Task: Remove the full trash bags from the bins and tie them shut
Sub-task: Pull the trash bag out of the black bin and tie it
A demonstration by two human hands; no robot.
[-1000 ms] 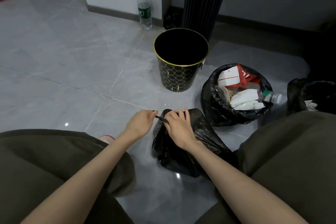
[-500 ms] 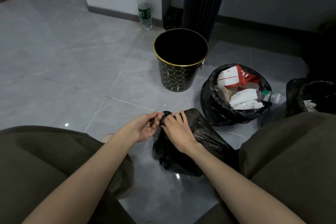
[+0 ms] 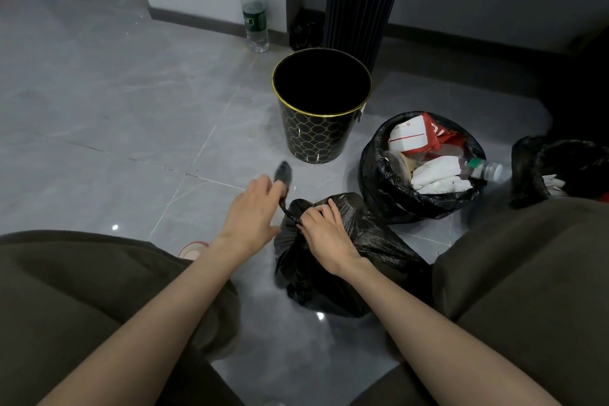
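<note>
Tying is in hand: the black bag (image 3: 349,260) lies on the floor between the knees, right hand (image 3: 324,236) pinching its neck, left hand (image 3: 253,211) gripping the twisted tail (image 3: 284,173) toward 11 o'clock; next, probably, cinch the knot.

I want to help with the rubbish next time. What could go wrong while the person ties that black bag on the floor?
1. The left hand grips the thin twisted tail of the black bag; a hard tug might tear the plastic.
2. The right hand pinches the neck; if it slips, the tie may come loose.
3. The open full bag stands close by with a bottle poking over its rim; a bump could spill it.
</note>
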